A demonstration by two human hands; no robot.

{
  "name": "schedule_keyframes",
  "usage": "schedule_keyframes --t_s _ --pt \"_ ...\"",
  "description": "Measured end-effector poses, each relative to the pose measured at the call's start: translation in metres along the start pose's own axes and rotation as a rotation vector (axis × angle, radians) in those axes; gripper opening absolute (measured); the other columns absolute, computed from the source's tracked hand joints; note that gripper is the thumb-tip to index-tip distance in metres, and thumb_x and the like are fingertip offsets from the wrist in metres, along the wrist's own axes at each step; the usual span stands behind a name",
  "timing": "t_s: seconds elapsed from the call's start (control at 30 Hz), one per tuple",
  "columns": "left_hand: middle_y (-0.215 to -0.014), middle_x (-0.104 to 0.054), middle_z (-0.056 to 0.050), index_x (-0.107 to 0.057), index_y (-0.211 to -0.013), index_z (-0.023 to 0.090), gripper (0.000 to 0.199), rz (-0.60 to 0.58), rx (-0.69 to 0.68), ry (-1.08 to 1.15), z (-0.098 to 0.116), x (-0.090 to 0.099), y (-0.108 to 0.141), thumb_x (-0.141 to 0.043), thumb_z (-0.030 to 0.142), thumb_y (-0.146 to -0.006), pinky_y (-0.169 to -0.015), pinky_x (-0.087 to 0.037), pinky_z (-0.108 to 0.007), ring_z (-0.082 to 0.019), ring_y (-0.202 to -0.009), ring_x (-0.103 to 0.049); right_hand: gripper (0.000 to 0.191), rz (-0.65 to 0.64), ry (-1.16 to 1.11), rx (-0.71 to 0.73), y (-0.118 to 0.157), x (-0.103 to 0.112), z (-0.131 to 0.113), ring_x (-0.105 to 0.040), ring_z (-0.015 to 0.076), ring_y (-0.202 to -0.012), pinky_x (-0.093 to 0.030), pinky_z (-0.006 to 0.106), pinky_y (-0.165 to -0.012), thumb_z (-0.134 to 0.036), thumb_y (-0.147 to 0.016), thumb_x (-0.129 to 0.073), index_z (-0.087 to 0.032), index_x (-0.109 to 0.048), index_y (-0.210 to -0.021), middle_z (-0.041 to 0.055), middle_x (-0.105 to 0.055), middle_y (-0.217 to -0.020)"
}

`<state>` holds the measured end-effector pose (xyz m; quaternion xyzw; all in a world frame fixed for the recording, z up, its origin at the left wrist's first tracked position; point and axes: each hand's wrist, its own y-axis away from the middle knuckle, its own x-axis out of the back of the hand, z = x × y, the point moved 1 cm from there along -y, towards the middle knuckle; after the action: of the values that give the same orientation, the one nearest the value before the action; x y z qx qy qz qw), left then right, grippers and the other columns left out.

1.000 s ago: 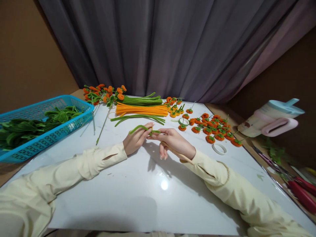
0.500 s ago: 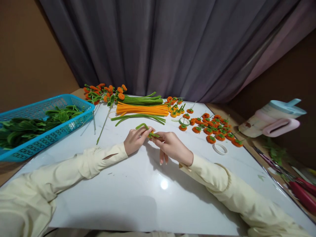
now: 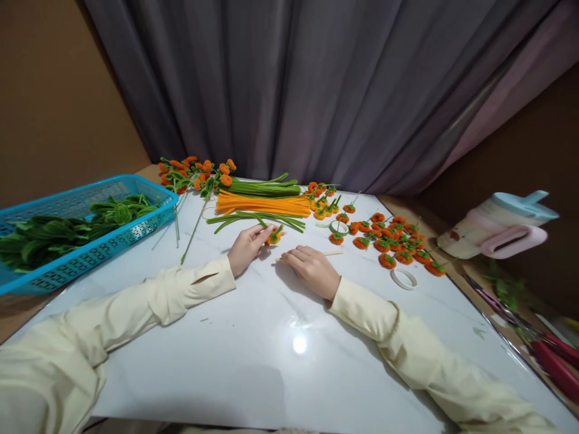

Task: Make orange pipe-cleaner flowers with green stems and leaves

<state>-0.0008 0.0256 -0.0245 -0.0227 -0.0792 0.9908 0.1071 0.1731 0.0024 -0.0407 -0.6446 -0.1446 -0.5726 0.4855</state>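
Pinched in my left hand (image 3: pixel 246 247) is a small yellow-orange piece with green stems (image 3: pixel 275 236), held above the white table. My right hand (image 3: pixel 312 270) rests on the table just to the right, its fingers closed on a thin wooden stick (image 3: pixel 335 253) whose ends show on both sides of the hand. Behind my hands lie loose green pipe cleaners (image 3: pixel 257 218), a bundle of orange pipe cleaners (image 3: pixel 265 204) and a green bundle (image 3: pixel 265 188). Small yellow pieces with green tops (image 3: pixel 322 213) are grouped to the right of the bundles.
A blue basket (image 3: pixel 102 244) of green leaves stands at the left. Several orange pieces (image 3: pixel 393 235), a green tape roll (image 3: pixel 339 227) and a white roll (image 3: pixel 404 279) lie right. Beyond are a cup (image 3: pixel 474 226) and red-handled pliers (image 3: pixel 554 367). Orange flowers (image 3: pixel 194 172) lie back left.
My right hand has moved away from the piece in my left hand, down to the table, and now holds the stick. The yellow-orange part of the piece shows more clearly.
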Motion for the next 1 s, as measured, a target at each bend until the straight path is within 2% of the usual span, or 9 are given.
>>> schedule_keyframes --t_s 0.17,0.27,0.37,0.43,0.5,0.6,0.7,0.9,1.0 --pt "-0.068 -0.060 -0.003 -0.064 -0.097 0.012 0.039 -0.086 -0.056 -0.121 -0.004 -0.001 0.004 -0.053 0.046 -0.081 -0.037 -0.023 -0.019 -0.004 -0.040 -0.032 0.027 -0.011 0.022 0.036 -0.002 0.001 0.003 -0.049 0.0187 -0.077 -0.037 0.030 -0.069 -0.014 -0.092 -0.031 -0.012 -0.058 -0.094 0.0097 -0.060 -0.085" --pt "-0.080 -0.064 -0.005 -0.066 -0.096 0.014 0.037 -0.090 -0.097 -0.190 -0.003 -0.001 0.006 -0.052 0.045 -0.082 -0.040 -0.029 -0.019 -0.007 -0.049 -0.043 0.022 0.024 -0.048 -0.004 -0.003 0.000 0.002 -0.051 0.0200 -0.083 -0.039 0.032 -0.071 -0.016 -0.091 -0.036 -0.013 -0.057 -0.095 0.0107 -0.061 -0.088" --pt "-0.095 -0.065 -0.006 -0.066 -0.096 0.015 0.036 -0.081 -0.122 -0.217 0.000 -0.002 0.007 -0.051 0.044 -0.082 -0.043 -0.032 -0.018 -0.009 -0.060 -0.051 0.014 0.190 -0.308 -0.179 -0.003 0.002 -0.001 -0.054 0.0186 -0.084 -0.042 0.031 -0.073 -0.022 -0.089 -0.044 -0.015 -0.055 -0.092 0.0096 -0.062 -0.087" --pt "-0.089 -0.065 -0.005 -0.066 -0.099 0.015 0.037 -0.076 -0.112 -0.231 0.001 -0.003 0.008 -0.050 0.044 -0.083 -0.040 -0.030 -0.018 -0.008 -0.053 -0.047 0.011 0.288 -0.520 -0.325 -0.005 0.004 -0.005 -0.056 0.0165 -0.080 -0.045 0.029 -0.071 -0.024 -0.088 -0.046 -0.017 -0.055 -0.089 0.0075 -0.062 -0.085" --pt "-0.080 -0.064 -0.004 -0.065 -0.101 0.014 0.038 -0.084 -0.104 -0.228 0.000 -0.004 0.009 -0.049 0.045 -0.084 -0.038 -0.028 -0.019 -0.006 -0.044 -0.039 0.010 0.317 -0.697 -0.444 -0.007 0.007 -0.009 -0.057 0.0150 -0.078 -0.047 0.027 -0.069 -0.026 -0.086 -0.048 -0.018 -0.055 -0.089 0.0060 -0.062 -0.087" --pt "-0.079 -0.063 -0.003 -0.064 -0.101 0.014 0.040 -0.107 -0.090 -0.199 -0.002 -0.006 0.011 -0.049 0.046 -0.083 -0.038 -0.029 -0.019 -0.004 -0.040 -0.035 0.012 0.307 -0.838 -0.537 -0.009 0.009 -0.013 -0.058 0.0146 -0.081 -0.048 0.025 -0.068 -0.028 -0.083 -0.053 -0.018 -0.056 -0.089 0.0051 -0.063 -0.090" --pt "-0.078 -0.062 -0.003 -0.064 -0.097 0.013 0.040 -0.111 -0.061 -0.158 -0.005 -0.008 0.011 -0.050 0.047 -0.083 -0.037 -0.029 -0.020 -0.004 -0.039 -0.035 0.012 0.339 -0.848 -0.557 -0.010 0.010 -0.014 -0.058 0.0140 -0.077 -0.048 0.025 -0.067 -0.028 -0.082 -0.055 -0.017 -0.058 -0.085 0.0045 -0.063 -0.086" --pt "-0.064 -0.056 0.000 -0.061 -0.095 0.012 0.040 -0.089 0.030 -0.067 -0.005 -0.015 0.014 -0.052 0.049 -0.081 -0.034 -0.023 -0.018 -0.003 -0.035 -0.032 0.010 0.412 -0.706 -0.429 -0.009 0.012 -0.015 -0.056 0.0133 -0.072 -0.045 0.025 -0.062 -0.023 -0.084 -0.053 -0.018 -0.061 -0.081 0.0050 -0.063 -0.082" --pt "-0.059 -0.053 0.001 -0.061 -0.095 0.012 0.042 -0.084 0.064 -0.040 -0.003 -0.017 0.016 -0.053 0.050 -0.079 -0.033 -0.020 -0.018 -0.002 -0.035 -0.029 0.010 0.427 -0.696 -0.427 -0.009 0.014 -0.016 -0.055 0.0126 -0.071 -0.044 0.023 -0.060 -0.021 -0.084 -0.053 -0.017 -0.061 -0.081 0.0050 -0.063 -0.081"
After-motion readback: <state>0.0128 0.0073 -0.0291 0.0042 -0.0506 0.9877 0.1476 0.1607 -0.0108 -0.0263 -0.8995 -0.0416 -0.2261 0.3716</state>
